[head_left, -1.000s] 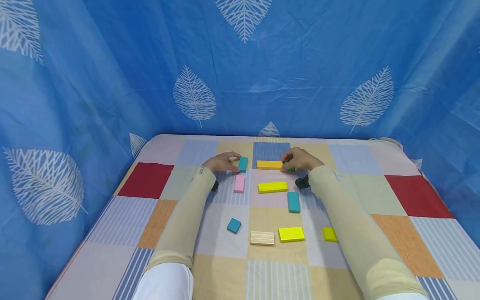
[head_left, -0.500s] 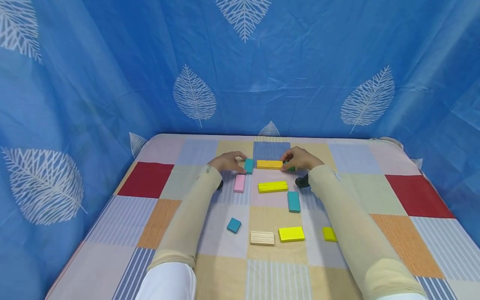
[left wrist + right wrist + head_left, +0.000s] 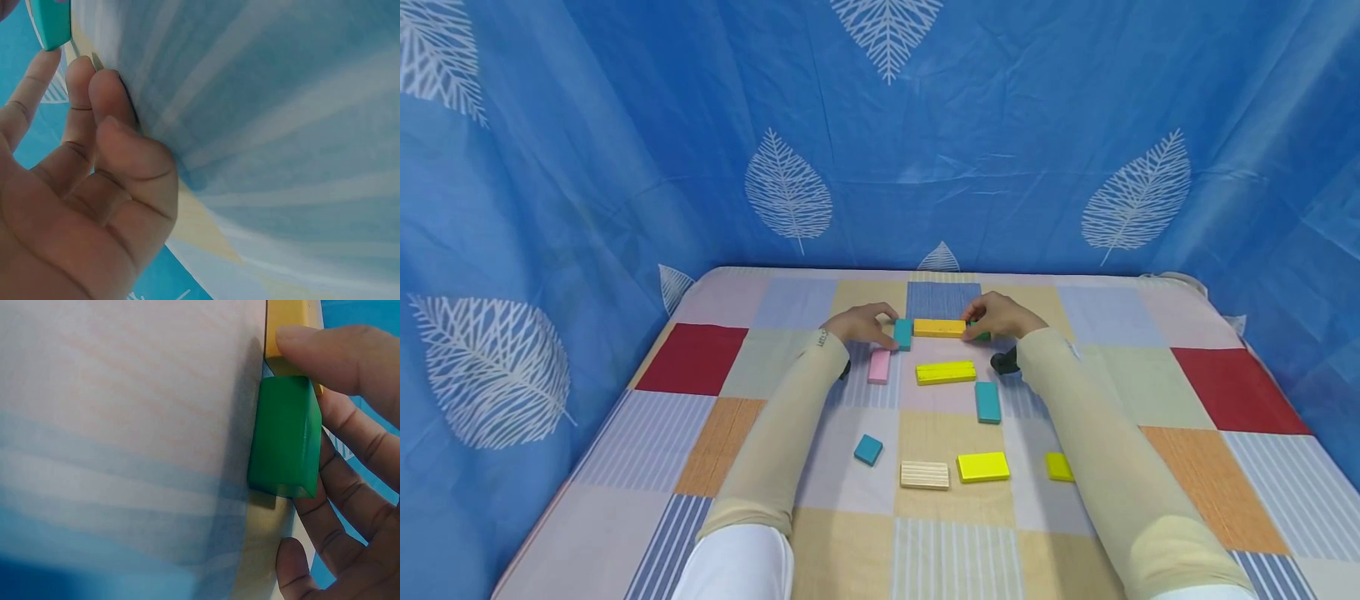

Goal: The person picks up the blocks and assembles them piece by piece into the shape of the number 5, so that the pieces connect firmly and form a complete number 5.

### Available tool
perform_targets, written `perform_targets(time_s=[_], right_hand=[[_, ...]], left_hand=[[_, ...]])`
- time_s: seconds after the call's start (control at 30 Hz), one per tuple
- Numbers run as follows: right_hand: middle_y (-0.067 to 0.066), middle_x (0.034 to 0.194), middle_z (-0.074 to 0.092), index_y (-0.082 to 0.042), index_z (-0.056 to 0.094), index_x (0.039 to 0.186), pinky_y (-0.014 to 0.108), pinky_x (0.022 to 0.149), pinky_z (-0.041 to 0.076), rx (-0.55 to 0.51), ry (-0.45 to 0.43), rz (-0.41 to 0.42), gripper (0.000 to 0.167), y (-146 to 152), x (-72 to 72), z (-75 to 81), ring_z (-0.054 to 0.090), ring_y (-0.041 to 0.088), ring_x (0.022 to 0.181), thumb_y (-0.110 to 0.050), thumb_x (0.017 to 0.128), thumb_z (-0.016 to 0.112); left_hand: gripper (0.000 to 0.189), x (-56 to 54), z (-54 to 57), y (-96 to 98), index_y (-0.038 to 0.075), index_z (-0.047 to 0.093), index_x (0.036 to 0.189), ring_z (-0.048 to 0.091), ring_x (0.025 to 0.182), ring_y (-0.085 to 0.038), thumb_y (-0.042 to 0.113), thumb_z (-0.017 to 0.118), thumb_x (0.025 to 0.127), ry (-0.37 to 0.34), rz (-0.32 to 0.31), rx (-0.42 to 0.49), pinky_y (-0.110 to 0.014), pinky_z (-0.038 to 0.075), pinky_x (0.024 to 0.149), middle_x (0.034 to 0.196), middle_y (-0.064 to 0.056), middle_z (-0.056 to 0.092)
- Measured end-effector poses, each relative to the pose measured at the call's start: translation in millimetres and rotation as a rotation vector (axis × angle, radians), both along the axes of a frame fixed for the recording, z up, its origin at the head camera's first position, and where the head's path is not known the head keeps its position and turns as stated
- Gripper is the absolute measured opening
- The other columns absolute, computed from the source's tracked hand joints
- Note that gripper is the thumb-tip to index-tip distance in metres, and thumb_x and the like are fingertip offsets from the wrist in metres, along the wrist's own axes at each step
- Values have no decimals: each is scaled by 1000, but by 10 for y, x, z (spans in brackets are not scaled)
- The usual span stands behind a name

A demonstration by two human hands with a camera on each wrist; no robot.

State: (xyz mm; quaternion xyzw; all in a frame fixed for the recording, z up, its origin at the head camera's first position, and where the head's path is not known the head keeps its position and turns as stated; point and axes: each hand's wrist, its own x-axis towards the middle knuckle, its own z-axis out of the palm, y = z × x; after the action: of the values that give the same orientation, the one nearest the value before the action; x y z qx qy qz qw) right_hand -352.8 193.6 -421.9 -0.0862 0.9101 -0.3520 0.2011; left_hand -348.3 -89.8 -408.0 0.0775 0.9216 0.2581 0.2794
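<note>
My left hand [image 3: 859, 325] pinches a teal block [image 3: 903, 334] between thumb and index finger, standing lengthwise just left of an orange-yellow block [image 3: 939, 328]. In the left wrist view, a fingertip touches the end of the teal block [image 3: 55, 25]; the other fingers are loosely bent. At the right end of the orange-yellow block, my right hand [image 3: 1003, 316] holds it between thumb and index finger. Partly hidden by that hand is a green block [image 3: 981, 330]; the right wrist view shows the green block [image 3: 284, 434] against the orange-yellow one's end.
Nearer to me on the patchwork cloth [image 3: 955, 558] lie a pink block [image 3: 878, 367], a grooved yellow block [image 3: 945, 372], a teal block [image 3: 988, 402], a small blue square [image 3: 868, 450], a ridged wooden block [image 3: 924, 476], a yellow block [image 3: 983, 467] and a yellow-green square [image 3: 1060, 467].
My left hand has slid the teal block rightward, closer to the left end of the orange-yellow block. The right hand has stayed in place on the orange-yellow block.
</note>
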Motion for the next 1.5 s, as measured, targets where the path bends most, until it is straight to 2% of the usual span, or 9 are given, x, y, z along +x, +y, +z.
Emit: perform_targets(time_s=[0.5,0.73,0.87,1.03,1.2,1.37,1.5], right_hand=[[18,115,69,8,68,121,44,97,51,-54,-8,24,29,35,-29,-25,58,32,105,-3,97,79],[20,118,68,9,68,123,45,98,52,-53,-8,30,29,21,-29,-21,59,34,108,-2,97,78],[27,131,65,12,65,132,50,106,50,-59,-25,57,37,35,-34,-10,58,39,118,-1,98,76],[30,153,54,11,57,147,55,121,40,-53,-72,66,52,94,-37,31,50,43,138,-4,100,74],[29,160,49,8,52,153,57,125,34,-43,-93,54,60,191,-25,52,47,45,145,-6,99,75],[30,159,49,9,52,152,57,124,34,-57,-78,49,61,294,4,30,47,46,144,-7,99,76],[32,148,55,12,56,146,53,118,42,-68,-49,37,55,354,61,22,51,42,129,-5,98,77]], left_hand=[[64,-39,-48,28,25,53,154,52,133,-31,35,82,98,21,-30,-13,-52,37,122,156,-14,55],[63,-54,-64,18,25,54,154,50,138,-32,35,81,98,28,-30,-10,-53,36,123,164,-12,49],[64,-45,-54,25,25,53,155,47,144,-31,35,81,99,26,-28,-6,-53,34,125,171,-10,42],[63,-21,-41,34,26,53,155,46,146,-32,35,81,99,23,-21,-10,-54,33,125,173,-9,39],[63,-11,-44,33,27,53,156,45,148,-31,36,80,100,16,-15,-16,-53,32,125,174,-8,37],[64,-9,-48,24,28,52,157,45,146,-32,37,79,100,8,-16,-30,-54,33,125,173,-8,37],[64,-12,-43,26,28,51,158,47,143,-32,36,79,100,5,-20,-27,-54,33,125,170,-10,42]])
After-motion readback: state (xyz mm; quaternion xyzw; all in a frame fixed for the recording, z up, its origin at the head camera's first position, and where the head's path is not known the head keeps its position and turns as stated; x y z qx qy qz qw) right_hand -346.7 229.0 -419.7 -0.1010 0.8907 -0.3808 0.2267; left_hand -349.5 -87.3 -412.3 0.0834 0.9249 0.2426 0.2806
